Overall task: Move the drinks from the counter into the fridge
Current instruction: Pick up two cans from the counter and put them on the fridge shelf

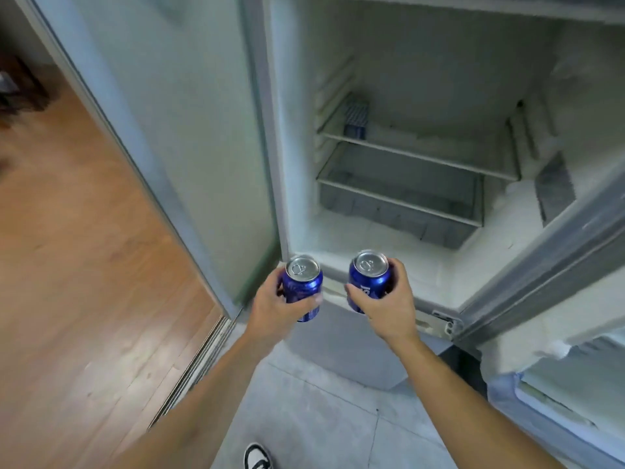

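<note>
**Two cans in hand at the open fridge**

Two blue cans, one per hand, both upright with silver tops facing me. Nearest, at the bottom edge: a black-and-white shoe on grey floor tiles.

My left hand wraps the left can from its left side; thumb crosses the front low down, fingers curl round behind. Can sits high in the grasp, top rim clear of the fingers.

My right hand wraps the right can from its right side; thumb lies across the lower front, fingertips show at the upper right edge. White lettering partly covered, unreadable.

Cans near each other, not touching, both held just before the fridge's front sill, outside the compartment.

Further in: a clear drawer low down, a shelf above it. At the shelf's back left corner stands a blue-patterned carton, too blurred to identify. Door swung open on my right.
</note>
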{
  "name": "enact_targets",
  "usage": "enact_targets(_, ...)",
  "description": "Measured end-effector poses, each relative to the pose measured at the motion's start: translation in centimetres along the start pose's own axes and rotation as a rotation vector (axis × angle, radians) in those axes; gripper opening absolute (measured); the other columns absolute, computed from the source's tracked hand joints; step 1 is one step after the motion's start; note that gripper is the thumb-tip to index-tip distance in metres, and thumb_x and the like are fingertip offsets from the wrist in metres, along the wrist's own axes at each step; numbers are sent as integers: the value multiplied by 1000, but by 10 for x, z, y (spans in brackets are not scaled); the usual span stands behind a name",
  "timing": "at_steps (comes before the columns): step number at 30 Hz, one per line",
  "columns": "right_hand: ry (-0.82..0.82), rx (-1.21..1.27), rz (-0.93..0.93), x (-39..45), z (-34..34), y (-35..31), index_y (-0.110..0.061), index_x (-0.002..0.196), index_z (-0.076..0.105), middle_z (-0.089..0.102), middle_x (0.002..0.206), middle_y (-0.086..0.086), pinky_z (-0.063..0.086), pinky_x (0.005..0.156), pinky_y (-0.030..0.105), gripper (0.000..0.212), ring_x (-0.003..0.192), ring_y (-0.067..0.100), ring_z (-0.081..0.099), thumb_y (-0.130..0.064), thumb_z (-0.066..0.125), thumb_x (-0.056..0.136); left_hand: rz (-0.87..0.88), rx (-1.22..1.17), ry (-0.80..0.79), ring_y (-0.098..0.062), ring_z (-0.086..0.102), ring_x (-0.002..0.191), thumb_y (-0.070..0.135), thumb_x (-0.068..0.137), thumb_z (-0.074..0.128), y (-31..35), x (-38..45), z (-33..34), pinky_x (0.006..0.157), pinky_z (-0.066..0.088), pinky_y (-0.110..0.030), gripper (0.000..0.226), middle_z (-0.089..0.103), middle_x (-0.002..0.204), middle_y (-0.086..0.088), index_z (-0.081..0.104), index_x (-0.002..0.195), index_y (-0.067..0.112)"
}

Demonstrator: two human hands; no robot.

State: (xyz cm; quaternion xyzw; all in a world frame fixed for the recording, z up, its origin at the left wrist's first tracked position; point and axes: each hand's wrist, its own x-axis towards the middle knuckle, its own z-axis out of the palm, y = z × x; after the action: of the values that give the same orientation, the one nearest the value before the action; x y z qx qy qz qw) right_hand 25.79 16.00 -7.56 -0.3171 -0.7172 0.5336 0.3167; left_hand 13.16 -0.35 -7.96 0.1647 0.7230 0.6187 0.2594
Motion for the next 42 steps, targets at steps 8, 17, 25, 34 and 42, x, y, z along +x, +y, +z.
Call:
enact_targets(8,273,-18,53,81,-7,-10,-35,115,55,64,115,-9,54,87,28,68,103,6,62,-32,93,58,84,64,-178,1,69,90,48,44,89,50,124,28,72,55,-15,66,71,95,24,58,102,46)
enact_targets(17,219,-73,144,203,0,10,-43,122,50,62,113,-15,45,78,23,74,100,8,61,-38,91,61,76,49,-116,-9,62,106,24,67,90,83,227,80,89,50,-24,75,65,115,11,49,129,30)
enact_targets(25,129,15,50,289,43,2,-29,112,63,67,107,-15,45,70,0,54,90,-8,64,-9,89,69,113,-36,6,22,60,84,-2,64,88,83,260,97,67,45,0,65,63,101,21,54,102,38)
enact_targets(34,-36,28,153,363,78,-6,-1,136,53,61,130,19,56,93,33,43,113,29,63,-1,62,94,165,106,103,-22,60,117,32,67,89,97,281,101,99,49,-39,70,65,128,-3,58,129,19)
enact_targets(42,-148,-256,165,369,66,5,-10,110,65,66,102,9,51,81,39,19,93,21,59,-5,52,98,271,204,169,-29,58,121,15,79,80,106,299,117,86,38,-9,58,62,128,-4,57,131,8)
